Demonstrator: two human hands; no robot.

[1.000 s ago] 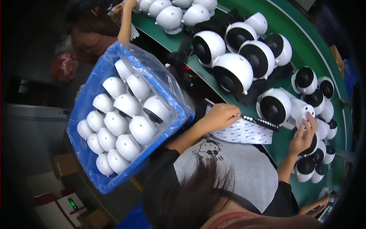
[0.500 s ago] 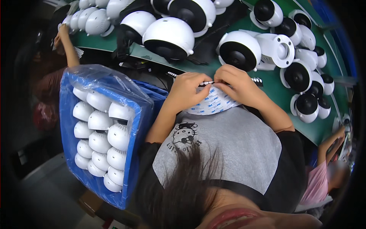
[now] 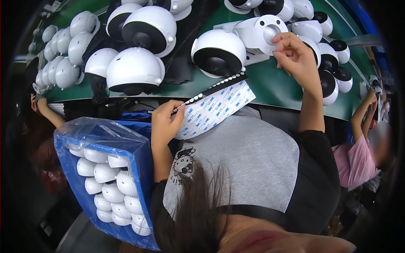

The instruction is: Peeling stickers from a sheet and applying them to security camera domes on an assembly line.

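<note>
My left hand (image 3: 166, 122) pinches the left end of a sheet of adhesive pads (image 3: 217, 107) between thumb and fingers. Its white face carries blue print, and a black strip with a row of small white round dots runs along its far edge. Raised over the green table, my right hand (image 3: 297, 63) has its fingers curled and thumb and forefinger close together. Whatever lies between those fingertips is too small to make out. Just beside them is the ring-shaped end of a white bracket (image 3: 257, 31), joined to a round white camera (image 3: 219, 50) with a black front.
Several similar cameras (image 3: 141, 69) crowd the green table (image 3: 270, 88) at left and right, some on black cloth (image 3: 181, 63). At my left stands a blue crate (image 3: 145, 168) with a plastic liner, holding white domes. Other people sit at far left and right (image 3: 356, 160).
My right hand has left the sheet and moved up and right to the bracket. My left hand has shifted left and down, still gripping the sheet, which now shows more fully. The view has shifted.
</note>
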